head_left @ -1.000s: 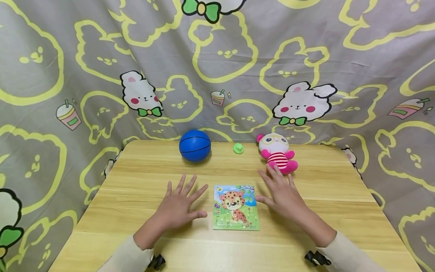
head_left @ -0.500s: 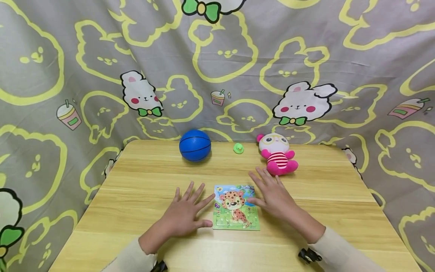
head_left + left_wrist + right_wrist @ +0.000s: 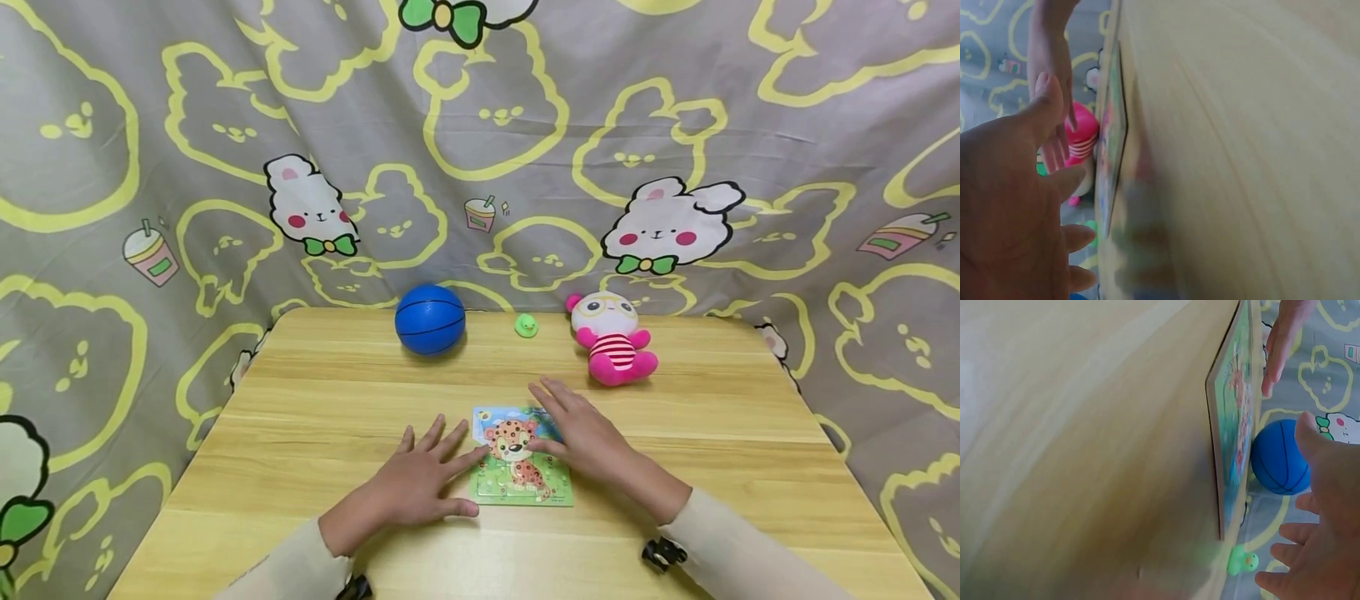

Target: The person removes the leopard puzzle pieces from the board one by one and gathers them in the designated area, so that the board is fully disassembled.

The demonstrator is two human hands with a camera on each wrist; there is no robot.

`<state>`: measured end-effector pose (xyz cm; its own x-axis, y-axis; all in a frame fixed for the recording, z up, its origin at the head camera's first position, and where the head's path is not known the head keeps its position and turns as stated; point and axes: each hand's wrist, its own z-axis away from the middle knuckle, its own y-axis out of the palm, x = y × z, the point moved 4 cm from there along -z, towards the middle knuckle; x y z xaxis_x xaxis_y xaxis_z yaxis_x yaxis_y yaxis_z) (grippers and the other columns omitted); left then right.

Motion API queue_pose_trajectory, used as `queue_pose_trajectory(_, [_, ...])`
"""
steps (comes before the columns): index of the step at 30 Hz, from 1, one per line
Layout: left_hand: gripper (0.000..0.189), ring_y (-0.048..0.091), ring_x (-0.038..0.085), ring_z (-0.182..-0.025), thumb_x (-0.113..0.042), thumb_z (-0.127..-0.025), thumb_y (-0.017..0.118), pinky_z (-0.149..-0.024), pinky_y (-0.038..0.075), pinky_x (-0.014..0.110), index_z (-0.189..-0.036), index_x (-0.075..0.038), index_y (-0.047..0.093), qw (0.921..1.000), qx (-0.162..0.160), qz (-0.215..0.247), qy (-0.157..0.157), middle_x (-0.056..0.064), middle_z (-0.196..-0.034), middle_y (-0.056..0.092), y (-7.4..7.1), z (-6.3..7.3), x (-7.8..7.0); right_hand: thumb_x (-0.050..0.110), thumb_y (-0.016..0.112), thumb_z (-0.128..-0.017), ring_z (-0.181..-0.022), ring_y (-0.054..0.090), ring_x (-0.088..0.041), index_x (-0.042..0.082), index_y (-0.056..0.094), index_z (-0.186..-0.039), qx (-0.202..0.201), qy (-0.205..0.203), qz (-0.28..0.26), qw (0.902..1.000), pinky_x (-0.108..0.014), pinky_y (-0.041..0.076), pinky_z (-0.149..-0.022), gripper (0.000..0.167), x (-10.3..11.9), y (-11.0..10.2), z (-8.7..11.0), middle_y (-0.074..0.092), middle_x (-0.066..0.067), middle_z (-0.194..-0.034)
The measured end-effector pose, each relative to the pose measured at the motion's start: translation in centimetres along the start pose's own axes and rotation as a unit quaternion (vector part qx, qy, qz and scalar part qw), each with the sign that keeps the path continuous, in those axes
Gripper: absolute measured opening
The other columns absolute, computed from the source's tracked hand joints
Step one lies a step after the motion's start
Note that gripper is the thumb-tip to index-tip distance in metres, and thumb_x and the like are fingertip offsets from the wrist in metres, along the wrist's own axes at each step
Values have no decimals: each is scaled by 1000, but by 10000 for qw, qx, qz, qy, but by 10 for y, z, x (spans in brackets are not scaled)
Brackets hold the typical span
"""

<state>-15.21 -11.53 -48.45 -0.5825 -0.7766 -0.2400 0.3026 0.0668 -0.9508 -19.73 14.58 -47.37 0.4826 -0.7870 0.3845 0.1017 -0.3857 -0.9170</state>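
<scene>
A square jigsaw puzzle (image 3: pixel 517 479) with a cartoon leopard lies flat on the wooden table, its pieces set in a board. At its left side my left hand (image 3: pixel 416 483) hovers with fingers spread, the index fingertip over the puzzle's left edge. From the right, my right hand (image 3: pixel 588 437) reaches over the upper right corner and hides part of it. Both wrist views show the puzzle (image 3: pixel 1112 137) edge-on, lower than the fingers. The left palm (image 3: pixel 1010 206) and right palm (image 3: pixel 1335 512) hold nothing, and their fingers are extended.
Along the table's (image 3: pixel 337 367) back stand a blue basketball (image 3: pixel 430 321), a small green duck (image 3: pixel 527 326) and a pink and white plush panda (image 3: pixel 612 342) in a striped top. A patterned curtain (image 3: pixel 525 100) hangs behind and at both sides.
Both hands have moved inward, the left to the right and the right to the left, so their fingers now overlap the puzzle's sides. The puzzle and toys have stayed in place.
</scene>
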Motion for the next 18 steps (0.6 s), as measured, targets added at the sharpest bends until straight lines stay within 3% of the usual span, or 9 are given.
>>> queue_pose_trajectory(8, [83,7,47,-156,-84,-90,42,-110,18,82,-163,-48,20,9995,266,-72,127,7,-174,9,12,-6,3,49,72,-95,-154,29,-37,15,28,-165,468,173,-511,9974,-60,37,-115,89,8,12,-6,26,-12,-170])
queue_pose_trajectory(18, [83,7,45,-157,-83,-91,42,-109,19,83,-163,-46,23,9991,364,-117,183,4,-174,9,13,-8,4,41,74,-95,-151,36,-34,11,33,-163,441,281,-1080,9928,-55,35,-117,85,18,19,-13,34,-11,-166])
